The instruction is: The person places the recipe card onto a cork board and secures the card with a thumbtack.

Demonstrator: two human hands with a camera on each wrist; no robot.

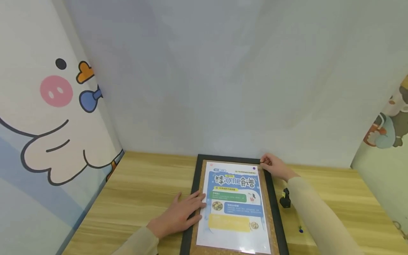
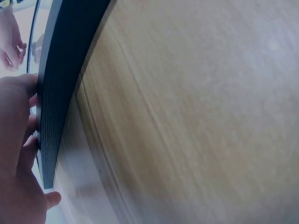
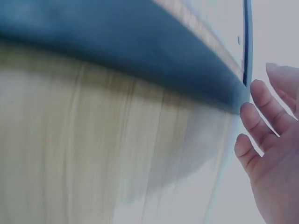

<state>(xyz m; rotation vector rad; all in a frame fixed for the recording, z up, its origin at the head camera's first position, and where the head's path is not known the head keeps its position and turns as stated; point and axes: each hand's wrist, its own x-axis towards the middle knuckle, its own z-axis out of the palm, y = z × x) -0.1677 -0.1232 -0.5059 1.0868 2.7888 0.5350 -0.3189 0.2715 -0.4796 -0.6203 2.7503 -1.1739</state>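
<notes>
A black-framed cork board (image 1: 202,184) lies on the wooden table. On it is a printed poster (image 1: 234,241) with Chinese text and blue, green and yellow panels. The poster's upper right corner bears a purple pushpin (image 1: 254,168); a pale pink pushpin (image 1: 211,164) sits at the upper left. My left hand (image 1: 178,214) rests across the frame's left side, fingers extended to the poster's edge. At the frame's far right corner is my right hand (image 1: 275,167), its fingers loosely bent. The right wrist view shows the fingertips (image 3: 250,114) beside that corner; no held object shows.
A small black object with a yellow mark (image 1: 285,199) lies right of the board, by the right sleeve. Nearer me is a tiny blue and green item (image 1: 300,229), perhaps pushpins. A pale wall (image 1: 223,88) rises behind the table, with cartoon-printed panels at both sides.
</notes>
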